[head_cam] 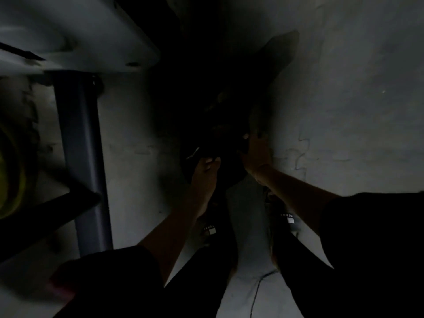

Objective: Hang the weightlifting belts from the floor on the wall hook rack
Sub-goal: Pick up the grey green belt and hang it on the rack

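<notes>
Light very low; detail poor.

Weightlifting belts [219, 134]: a black, shapeless heap on the floor [344, 111], at the middle of the view and just ahead of the feet. Single straps cannot be separated in the dark. One thin pale edge shows at the heap's near left side.

Left hand [205, 173]: reaches down to the near left edge of the heap. Fingers [210, 160] curled together and clamped on a dark strap of the belts, by the pale edge.

Right hand [257, 151]: laid against the right side of the heap, fingertips lost in black material. Whether they are apart or closed on a belt cannot be told.

Floor: grey and matte, with faint jigsaw-shaped seams to the right, as of interlocking mats.

Post [79, 145]: smooth blue-grey metal tube, upright, left of the heap. A pale flat plate [80, 31] with rounded corner sits at its top. A black crossbar [46, 214] leaves the post toward the left.

Far left edge: blurred yellow-green curved form [9, 177], not identifiable.

Sandals [212, 229]: black, each with a small white logo patch.

Thin dark cable [258, 288] lies on the floor between the legs.
</notes>
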`<state>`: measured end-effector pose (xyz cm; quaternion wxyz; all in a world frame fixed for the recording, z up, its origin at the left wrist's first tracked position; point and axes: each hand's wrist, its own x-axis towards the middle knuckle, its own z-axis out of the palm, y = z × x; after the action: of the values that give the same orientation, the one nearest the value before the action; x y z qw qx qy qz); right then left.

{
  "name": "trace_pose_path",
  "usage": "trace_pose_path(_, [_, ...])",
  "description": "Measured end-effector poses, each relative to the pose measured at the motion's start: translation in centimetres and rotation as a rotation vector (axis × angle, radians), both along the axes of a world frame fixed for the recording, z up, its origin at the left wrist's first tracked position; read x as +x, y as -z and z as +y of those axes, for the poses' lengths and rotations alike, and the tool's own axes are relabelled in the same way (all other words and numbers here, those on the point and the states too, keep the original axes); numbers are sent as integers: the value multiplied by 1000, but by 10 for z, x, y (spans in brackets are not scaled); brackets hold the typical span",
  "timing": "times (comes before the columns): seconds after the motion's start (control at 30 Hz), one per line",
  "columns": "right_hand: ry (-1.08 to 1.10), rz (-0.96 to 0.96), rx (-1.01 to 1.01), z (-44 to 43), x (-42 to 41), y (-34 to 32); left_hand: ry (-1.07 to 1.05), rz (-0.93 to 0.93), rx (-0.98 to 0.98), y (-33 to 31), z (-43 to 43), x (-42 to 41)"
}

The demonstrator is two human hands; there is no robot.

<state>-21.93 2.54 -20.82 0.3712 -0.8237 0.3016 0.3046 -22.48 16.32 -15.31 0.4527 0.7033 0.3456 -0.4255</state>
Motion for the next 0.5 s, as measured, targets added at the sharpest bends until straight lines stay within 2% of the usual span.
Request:
trace_pose_path(0.13, [-114, 19, -49, -5, 13, 41, -10, 3, -33, 24, -3, -2])
trace_pose_path(0.23, [-178, 5, -40, -2, 7, 35, -37, 21, -93, 22, -9, -1])
trace_pose_path(0.37, [-89, -180, 75, 11, -23, -24, -221, 48, -179, -14, -18, 2])
trace_pose_path(0.5, [6, -217, 128, 19, -64, -120, -494, 102, -288, -71, -33, 7])
